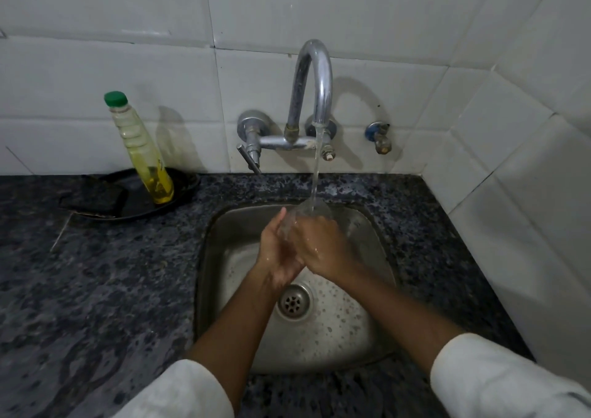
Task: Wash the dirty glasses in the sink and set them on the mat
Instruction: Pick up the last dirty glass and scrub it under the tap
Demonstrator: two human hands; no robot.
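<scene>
A clear glass point(315, 210) is held over the steel sink point(377, 258), under the stream running from the curved chrome tap point(315, 75). My right hand point(319, 246) grips the glass from the right, fingers curled round its body. My left hand point(276, 251) holds it from the left with the thumb pointing up along its side. Most of the glass is hidden behind my hands and blurred by the water. No mat is in view.
A bottle of yellow dish soap point(140, 149) with a green cap stands in a black dish point(179, 194) on the dark granite counter point(96, 289), beside a dark scrub pad point(96, 198). White tiled walls close the back and right. Soap foam dots the sink around the drain point(293, 301).
</scene>
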